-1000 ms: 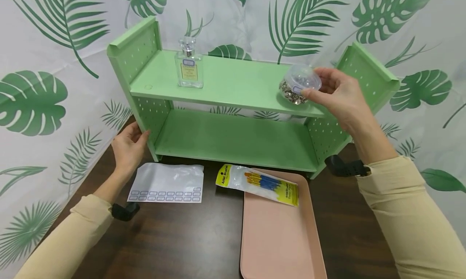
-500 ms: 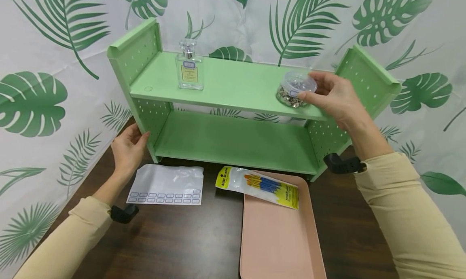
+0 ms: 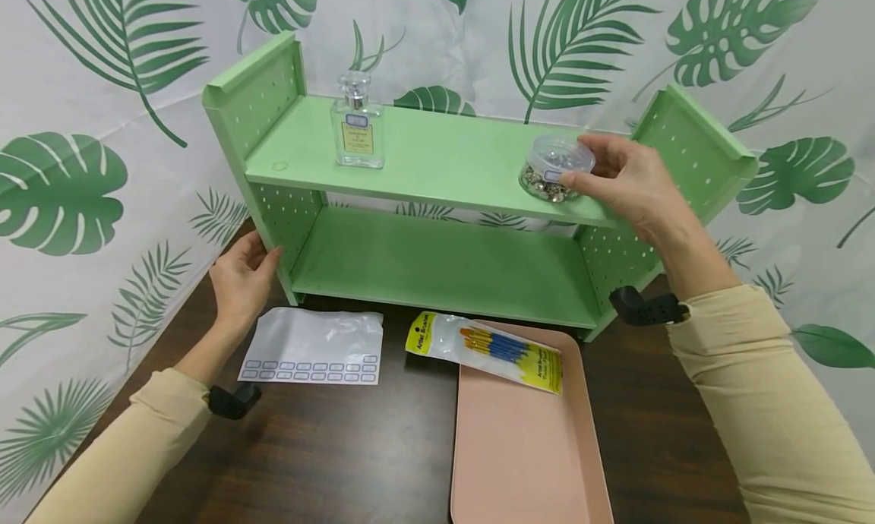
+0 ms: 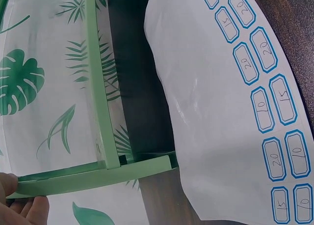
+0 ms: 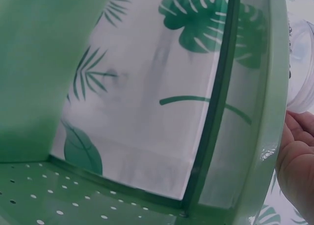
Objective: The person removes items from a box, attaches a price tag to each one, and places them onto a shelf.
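Head view: the jar [image 3: 552,167], tilted a second ago, now sits level on the shelf [image 3: 444,156], so setting it down looks nearly done; the right grip [image 3: 629,178] pinches it. Left wrist view: the left grip [image 4: 24,210] clasps the shelf's edge. Right wrist view: the jar shows only partly.

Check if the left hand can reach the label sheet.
Probably yes: the label sheet lies uncovered on the table close to the left hand, though that hand would first have to let go of the green side panel.
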{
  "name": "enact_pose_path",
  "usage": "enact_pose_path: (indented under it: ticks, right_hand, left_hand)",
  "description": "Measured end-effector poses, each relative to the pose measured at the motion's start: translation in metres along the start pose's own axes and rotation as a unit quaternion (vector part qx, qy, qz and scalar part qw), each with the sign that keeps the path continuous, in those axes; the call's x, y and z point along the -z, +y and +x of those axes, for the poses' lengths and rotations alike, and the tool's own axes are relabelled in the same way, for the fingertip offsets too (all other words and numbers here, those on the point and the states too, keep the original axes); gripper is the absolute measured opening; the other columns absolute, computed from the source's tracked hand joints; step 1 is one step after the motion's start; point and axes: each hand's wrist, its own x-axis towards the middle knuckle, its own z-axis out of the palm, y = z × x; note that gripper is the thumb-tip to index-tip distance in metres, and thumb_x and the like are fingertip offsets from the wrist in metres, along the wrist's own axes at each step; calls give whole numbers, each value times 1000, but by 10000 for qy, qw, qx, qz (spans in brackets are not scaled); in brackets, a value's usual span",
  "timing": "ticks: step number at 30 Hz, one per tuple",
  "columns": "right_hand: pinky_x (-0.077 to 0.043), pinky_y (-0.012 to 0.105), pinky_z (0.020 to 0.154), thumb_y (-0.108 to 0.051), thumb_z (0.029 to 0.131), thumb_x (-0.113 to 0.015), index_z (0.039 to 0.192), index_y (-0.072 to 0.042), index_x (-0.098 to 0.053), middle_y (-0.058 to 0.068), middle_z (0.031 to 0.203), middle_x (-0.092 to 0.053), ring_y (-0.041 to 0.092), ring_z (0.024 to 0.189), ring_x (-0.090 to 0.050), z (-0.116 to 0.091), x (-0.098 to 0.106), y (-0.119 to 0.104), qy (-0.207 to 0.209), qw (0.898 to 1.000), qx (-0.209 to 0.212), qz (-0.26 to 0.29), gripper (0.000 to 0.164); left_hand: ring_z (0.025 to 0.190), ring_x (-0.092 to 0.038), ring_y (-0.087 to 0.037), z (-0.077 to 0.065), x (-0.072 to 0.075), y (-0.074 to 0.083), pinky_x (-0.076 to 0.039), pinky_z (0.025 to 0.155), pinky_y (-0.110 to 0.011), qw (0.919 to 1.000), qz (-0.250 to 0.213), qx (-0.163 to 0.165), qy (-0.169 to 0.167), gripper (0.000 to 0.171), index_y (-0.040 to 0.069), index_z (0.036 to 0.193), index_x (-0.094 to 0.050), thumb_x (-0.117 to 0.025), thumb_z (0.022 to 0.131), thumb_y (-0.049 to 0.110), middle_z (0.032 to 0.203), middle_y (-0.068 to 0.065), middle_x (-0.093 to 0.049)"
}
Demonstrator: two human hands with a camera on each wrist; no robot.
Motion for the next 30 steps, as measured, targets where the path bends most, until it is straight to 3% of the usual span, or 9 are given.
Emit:
enact_pose_path:
  ticks: [12, 19, 30]
  right_hand:
    - [-46, 9, 73, -26, 87, -67, 145, -3, -31, 12, 126, -51, 4, 97, -53, 0, 0, 0, -44, 9999, -12, -162, 71]
    - [-44, 9, 73, -30, 89, -64, 147, -8, -28, 18, 134, -46, 12, 107, -50, -2, 0, -1, -92, 9994, -21, -346, 72]
    - [-44, 8, 79, -28, 91, -62, 149, -6, -20, 21, 139, -41, 19, 116, -47, -4, -2, -4, -312, 9995, -61, -59, 75]
  left_hand:
    - [79, -49, 23, 0, 0, -1, -43, 72, -1, 9999, -70, 71, -9, 30, -12, 114, -60, -62, 86, -3, 106, -26, -65]
    - [80, -50, 23, -1, 0, 0, -43, 72, -1, 9999, -154, 8, -10, 29, -11, 113, -60, -63, 86, -2, 106, -26, -66]
    - [76, -50, 24, -1, 1, 2, -42, 68, 0, 9999, -146, 18, -4, 29, -11, 113, -60, -63, 86, -1, 104, -27, -66]
